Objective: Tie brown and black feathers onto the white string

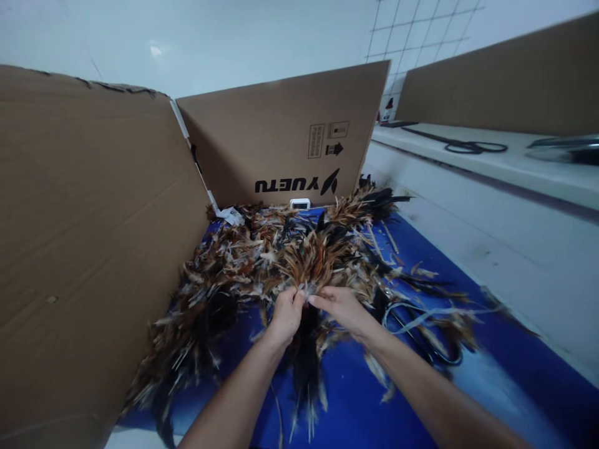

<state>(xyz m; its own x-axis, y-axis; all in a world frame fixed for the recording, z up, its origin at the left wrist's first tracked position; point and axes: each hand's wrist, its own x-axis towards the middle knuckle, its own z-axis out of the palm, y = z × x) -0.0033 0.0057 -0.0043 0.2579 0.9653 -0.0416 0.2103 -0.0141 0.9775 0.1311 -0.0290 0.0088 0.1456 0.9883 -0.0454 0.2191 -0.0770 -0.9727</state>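
A fan of brown and orange feathers (314,259) stands up between my two hands, spread at its top. My left hand (286,313) pinches its base with thumb and fingers. On the other side my right hand (344,307) also closes on the base, fingertips almost meeting the left ones. Dark feathers (306,355) hang down below my hands over the blue table surface (360,399). Loose brown, black and white feathers (224,262) lie in a thick heap behind and left. Right of my right forearm, black-handled scissors (452,358) lie partly under a pale translucent strip (421,318).
Cardboard panels wall off the left (88,249) and back (243,137). A small white device with a display (300,204) stands by the back panel. At right, a white ledge (505,165) carries another pair of scissors (475,147). A wire grid (416,31) is behind.
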